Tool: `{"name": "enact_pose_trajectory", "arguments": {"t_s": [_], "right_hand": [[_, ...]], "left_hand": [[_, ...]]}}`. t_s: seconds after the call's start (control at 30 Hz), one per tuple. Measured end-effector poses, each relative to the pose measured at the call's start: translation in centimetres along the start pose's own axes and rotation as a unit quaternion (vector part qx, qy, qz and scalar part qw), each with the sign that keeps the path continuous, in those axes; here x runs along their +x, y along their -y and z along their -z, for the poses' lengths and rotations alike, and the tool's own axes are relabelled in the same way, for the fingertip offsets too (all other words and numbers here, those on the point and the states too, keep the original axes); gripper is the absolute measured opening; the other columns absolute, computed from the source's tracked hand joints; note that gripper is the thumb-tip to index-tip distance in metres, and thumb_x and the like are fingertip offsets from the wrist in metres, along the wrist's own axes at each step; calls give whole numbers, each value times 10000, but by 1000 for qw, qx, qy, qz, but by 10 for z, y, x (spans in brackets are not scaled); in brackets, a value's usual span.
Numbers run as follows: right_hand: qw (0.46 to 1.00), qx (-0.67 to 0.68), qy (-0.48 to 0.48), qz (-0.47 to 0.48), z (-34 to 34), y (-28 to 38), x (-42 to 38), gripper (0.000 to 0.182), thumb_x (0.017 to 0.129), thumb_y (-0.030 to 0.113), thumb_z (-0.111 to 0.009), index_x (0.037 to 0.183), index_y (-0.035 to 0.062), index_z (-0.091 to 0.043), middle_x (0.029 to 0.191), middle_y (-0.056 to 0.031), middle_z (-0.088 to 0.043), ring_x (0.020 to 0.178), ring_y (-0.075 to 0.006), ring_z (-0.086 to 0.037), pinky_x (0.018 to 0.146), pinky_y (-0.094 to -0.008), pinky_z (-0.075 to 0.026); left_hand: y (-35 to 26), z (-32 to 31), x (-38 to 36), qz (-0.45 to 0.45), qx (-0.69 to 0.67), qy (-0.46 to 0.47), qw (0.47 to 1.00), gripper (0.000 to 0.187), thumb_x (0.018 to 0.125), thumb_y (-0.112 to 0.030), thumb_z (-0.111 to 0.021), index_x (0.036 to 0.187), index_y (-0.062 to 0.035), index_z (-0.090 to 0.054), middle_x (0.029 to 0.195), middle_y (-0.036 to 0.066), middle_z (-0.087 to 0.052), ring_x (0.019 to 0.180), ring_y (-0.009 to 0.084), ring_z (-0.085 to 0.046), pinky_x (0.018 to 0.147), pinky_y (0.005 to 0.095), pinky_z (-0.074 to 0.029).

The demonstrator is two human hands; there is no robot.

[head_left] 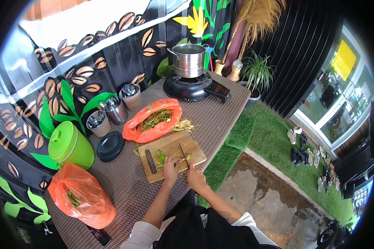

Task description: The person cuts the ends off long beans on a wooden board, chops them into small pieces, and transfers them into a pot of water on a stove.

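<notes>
On the cutting board (197,153), the left hand (170,171) pinches greens (160,158) in closed fingers while the right hand (196,179) grips a knife (182,151), few bits apparently cut, the bagged bunch (157,120) seemingly whole.

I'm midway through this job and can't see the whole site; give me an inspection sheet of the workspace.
Surface: textured brown table; cutting board lies flat on it.
Job's things: knife and greens on the board; more stalks in the open orange bag.
Clutter: second orange bag, phone, black plates, green lidded container, three cutlery holders.
Grippers: bare hands; left holds greens, right holds the knife, close together.
Cables: nothing seen on the tabletop.
Surroundings: pot on stove, flame cannot be told; stained concrete, shoes by the door.
</notes>
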State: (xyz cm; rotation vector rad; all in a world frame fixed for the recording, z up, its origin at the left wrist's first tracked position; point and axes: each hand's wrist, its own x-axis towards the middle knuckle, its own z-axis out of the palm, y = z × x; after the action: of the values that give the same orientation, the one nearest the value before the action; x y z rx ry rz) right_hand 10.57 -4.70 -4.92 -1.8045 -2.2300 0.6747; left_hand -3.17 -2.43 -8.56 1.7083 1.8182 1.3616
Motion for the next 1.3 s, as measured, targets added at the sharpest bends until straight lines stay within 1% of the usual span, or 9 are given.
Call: {"name": "enact_pose_trajectory", "arguments": {"t_s": [0.2,0.33,0.4,0.63,0.83,0.93,1.13,1.2,1.3], "right_hand": [[999,-6,15,45,27,-9,5,320,925,198,-440,1125,-42,-376,733,-256,-630,702,-430,-643,616,-521,-517],[999,-43,-1,4,6,-4,1,270,914,183,-458,1077,-22,-388,734,-246,-635,692,-406,-654,589,-508,-524],[997,-78,-7,17,0,-2,6,223,881,139,-464,1047,1,-412,782,-225,-650,703,-407,-660,575,-456,-544],[999,-7,-12,46,3,-10,31,235,919,179,-455,1043,-11,-394,761,-247,-640,713,-414,-655,584,-496,-534],[1000,-13,7,-18,-5,2,20,278,931,213,-446,1064,-25,-389,794,-265,-637,764,-442,-641,639,-514,-527],[1000,-11,9,-5,2,1,29,246,877,115,-466,1076,0,-378,794,-239,-656,781,-404,-663,661,-483,-543],[999,-4,12,-35,-5,8,17,325,940,236,-446,1113,-29,-372,807,-276,-635,772,-435,-644,650,-520,-521],[1000,-5,23,-17,-6,6,28,244,900,141,-446,1092,7,-378,835,-229,-657,783,-412,-660,681,-489,-536],[999,34,-6,19,-3,-2,37,264,942,213,-431,1074,-10,-384,784,-266,-637,745,-431,-646,625,-519,-521]], "left_hand": [[-5,-5,1,-46,30,-15,998,89,771,-93,-664,834,-51,-709,835,81,-622,879,273,-526,812,371,-415],[1,-8,1,-53,26,-22,998,92,777,-99,-657,841,-59,-710,830,66,-618,879,262,-522,813,363,-410],[3,-9,1,-53,37,-22,998,93,778,-100,-656,843,-60,-709,829,66,-616,875,261,-522,810,364,-410],[3,-8,0,-54,30,-17,998,95,780,-109,-657,846,-64,-710,819,68,-609,872,259,-521,811,363,-407],[4,-9,1,-52,32,-18,998,95,776,-106,-661,847,-61,-707,824,66,-607,875,258,-521,814,363,-403],[3,-8,-1,-56,30,-19,998,93,772,-102,-666,844,-57,-705,827,66,-607,876,257,-520,814,362,-402],[2,-7,2,-53,23,-32,998,99,732,-82,-707,827,-59,-709,822,75,-617,868,264,-525,812,367,-400],[3,-8,0,-49,17,-30,998,97,731,-83,-707,825,-60,-709,825,75,-618,868,264,-525,813,367,-399],[4,-7,0,-44,17,-23,999,99,732,-90,-708,826,-61,-709,822,77,-612,868,263,-525,816,367,-395]]}}
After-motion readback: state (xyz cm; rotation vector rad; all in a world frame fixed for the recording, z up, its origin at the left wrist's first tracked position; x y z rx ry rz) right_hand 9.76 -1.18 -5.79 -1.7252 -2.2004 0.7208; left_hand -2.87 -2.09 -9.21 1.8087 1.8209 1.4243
